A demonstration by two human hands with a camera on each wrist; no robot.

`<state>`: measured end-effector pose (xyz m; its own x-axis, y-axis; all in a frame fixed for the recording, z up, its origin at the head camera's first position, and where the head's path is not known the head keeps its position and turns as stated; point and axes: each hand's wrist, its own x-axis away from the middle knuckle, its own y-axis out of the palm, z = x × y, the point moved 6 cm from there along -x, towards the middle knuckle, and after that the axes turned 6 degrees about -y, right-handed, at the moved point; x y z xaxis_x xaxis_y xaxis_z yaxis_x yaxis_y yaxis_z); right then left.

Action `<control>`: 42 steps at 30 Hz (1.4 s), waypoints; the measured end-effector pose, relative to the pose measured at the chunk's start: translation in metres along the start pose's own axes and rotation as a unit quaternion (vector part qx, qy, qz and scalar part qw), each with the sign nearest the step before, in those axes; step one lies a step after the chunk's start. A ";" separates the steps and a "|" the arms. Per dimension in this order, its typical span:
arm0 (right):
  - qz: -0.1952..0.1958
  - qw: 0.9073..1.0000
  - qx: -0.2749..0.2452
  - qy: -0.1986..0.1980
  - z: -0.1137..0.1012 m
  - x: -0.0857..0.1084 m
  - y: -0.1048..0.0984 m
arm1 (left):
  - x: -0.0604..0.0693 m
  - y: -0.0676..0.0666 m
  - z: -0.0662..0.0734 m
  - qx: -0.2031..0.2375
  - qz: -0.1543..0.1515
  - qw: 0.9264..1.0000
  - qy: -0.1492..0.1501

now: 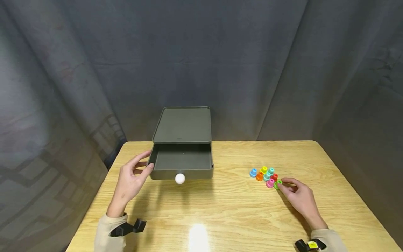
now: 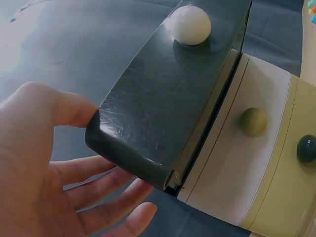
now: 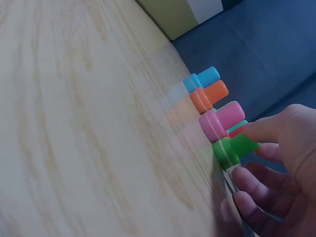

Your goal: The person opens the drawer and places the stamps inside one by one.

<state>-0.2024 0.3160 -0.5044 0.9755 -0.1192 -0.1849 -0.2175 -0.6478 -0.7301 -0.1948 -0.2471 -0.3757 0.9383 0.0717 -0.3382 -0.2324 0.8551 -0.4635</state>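
A small drawer cabinet has a dark grey top drawer [image 1: 181, 174] pulled out, with a white knob [image 1: 180, 178] on its front. My left hand [image 1: 130, 182] holds this drawer's left front corner, the thumb on the rim and the fingers along the outer side. To the right, several coloured plastic pegs stand close together on the table. At the near right of that cluster, my right hand [image 1: 299, 196] pinches a green peg [image 3: 232, 150] between thumb and index finger. Beside it stand a pink peg [image 3: 222, 121] and a red peg [image 1: 274, 177].
Below the grey drawer sit a white drawer [image 2: 237, 138] and a yellow-green drawer [image 2: 281, 177], both pushed in. Blue [image 1: 253, 172], orange [image 1: 259, 176], yellow [image 1: 263, 169] and teal pegs fill out the cluster. Grey curtains [image 1: 233, 70] hang behind the wooden table [image 1: 239, 224].
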 end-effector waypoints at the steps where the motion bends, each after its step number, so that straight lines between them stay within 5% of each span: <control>1: 0.000 1.000 0.001 0.001 0.000 0.000 0.000 | 0.000 0.000 0.000 -0.002 -0.001 1.000 0.000; 18: 0.010 1.000 0.010 -0.002 0.001 0.001 -0.006 | 0.001 0.004 -0.001 -0.006 -0.013 1.000 -0.009; 42: 0.043 0.996 0.014 -0.071 -0.030 -0.007 -0.028 | 0.002 0.004 -0.003 -0.010 -0.024 0.999 -0.021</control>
<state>-0.2020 0.3120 -0.4631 0.9391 -0.0637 -0.3377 -0.3028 -0.6182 -0.7254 -0.1949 -0.2448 -0.3805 0.9585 0.0528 -0.2801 -0.1911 0.8481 -0.4942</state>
